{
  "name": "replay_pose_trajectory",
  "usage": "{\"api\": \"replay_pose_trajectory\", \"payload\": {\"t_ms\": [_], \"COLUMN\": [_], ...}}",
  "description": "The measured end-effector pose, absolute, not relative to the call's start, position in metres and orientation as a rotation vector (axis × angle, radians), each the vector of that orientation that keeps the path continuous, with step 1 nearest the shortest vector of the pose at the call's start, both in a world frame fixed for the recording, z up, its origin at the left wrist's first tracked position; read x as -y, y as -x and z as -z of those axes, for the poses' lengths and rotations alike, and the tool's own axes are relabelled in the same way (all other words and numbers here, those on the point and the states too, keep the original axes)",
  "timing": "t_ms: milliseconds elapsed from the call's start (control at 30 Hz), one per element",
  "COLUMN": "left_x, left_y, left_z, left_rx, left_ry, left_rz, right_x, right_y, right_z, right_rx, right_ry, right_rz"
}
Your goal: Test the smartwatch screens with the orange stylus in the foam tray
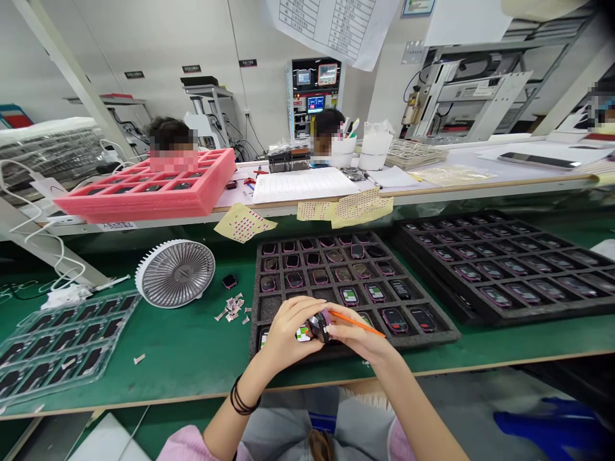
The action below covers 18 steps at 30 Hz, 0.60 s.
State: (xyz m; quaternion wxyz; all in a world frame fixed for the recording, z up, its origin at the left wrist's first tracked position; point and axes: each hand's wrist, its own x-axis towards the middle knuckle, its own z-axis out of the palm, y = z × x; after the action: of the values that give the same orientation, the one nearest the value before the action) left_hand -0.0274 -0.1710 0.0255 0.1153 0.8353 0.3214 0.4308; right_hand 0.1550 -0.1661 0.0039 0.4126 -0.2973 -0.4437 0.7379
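From left hand [291, 323], passable at nine o'clock over green bench [206, 339]; blocked at ten by fan [182, 275], at twelve by shelf edge [286, 209].

White fan [175, 273]; hanging printed sheet [331, 27]

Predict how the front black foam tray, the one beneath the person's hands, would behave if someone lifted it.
The black foam tray is probably fairly stiff, as its thick walls form a grid. It would likely feel heavier than bare foam, since many smartwatches sit in it. Tilting might spill them, because it looks open on top.
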Motion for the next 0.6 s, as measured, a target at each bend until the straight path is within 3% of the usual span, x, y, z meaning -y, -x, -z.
{"api": "replay_pose_trajectory", "payload": {"t_ms": [300,600], "left_x": [0.172,0.172], "left_y": [0.026,0.025], "left_z": [-0.025,-0.027], "left_rx": [-0.929,-0.886], "left_ry": [-2.45,-2.407], "left_rz": [-1.309,-1.313], "right_x": [0.172,0.176], "right_y": [-0.153,-0.149], "right_z": [-0.026,-0.015], "right_rx": [1.306,1.311], "right_ry": [0.681,0.808], "right_rz": [-1.797,-1.645]}}
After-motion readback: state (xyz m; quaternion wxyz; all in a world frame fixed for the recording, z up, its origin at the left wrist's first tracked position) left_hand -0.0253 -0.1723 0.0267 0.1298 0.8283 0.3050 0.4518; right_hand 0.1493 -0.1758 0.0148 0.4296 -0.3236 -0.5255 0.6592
